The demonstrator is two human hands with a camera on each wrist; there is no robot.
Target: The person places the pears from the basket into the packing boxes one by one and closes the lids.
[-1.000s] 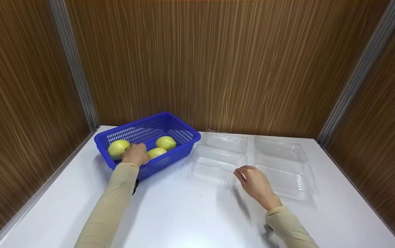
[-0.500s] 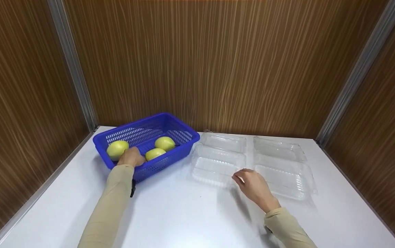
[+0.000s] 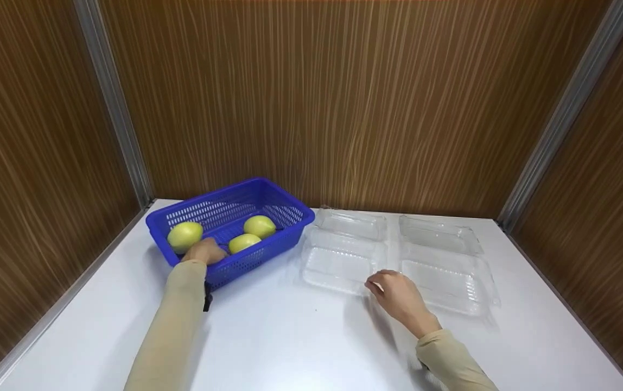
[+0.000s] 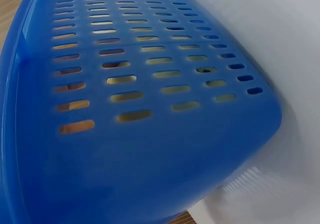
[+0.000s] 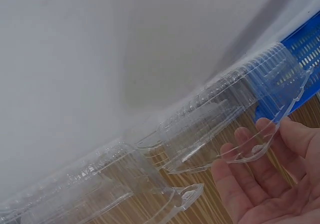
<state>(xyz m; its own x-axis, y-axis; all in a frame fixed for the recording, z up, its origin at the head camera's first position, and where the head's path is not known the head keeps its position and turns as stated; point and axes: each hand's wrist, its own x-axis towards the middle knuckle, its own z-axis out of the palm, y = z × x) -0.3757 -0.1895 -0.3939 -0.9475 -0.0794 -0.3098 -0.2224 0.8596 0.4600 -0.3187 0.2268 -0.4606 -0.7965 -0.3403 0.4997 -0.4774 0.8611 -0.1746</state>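
Observation:
My left hand reaches over the near side of a blue slotted basket, its fingers hidden inside. Around it lie a yellow-green lemon at the left, a lemon to its right and another lemon farther back. The left wrist view shows mostly the basket wall, with skin and yellow-green patches through the slots. What that hand holds cannot be seen. My right hand pinches the near corner of a clear plastic clamshell container; the right wrist view shows its fingers behind the rim.
A second clear clamshell container stands open to the right, its lid toward the back wall. The first container's lid also lies back. Wood-patterned panels enclose the white table behind and at both sides.
My left hand has sunk a little lower and to the left in the basket. The right hand stays at the container's corner, almost still.

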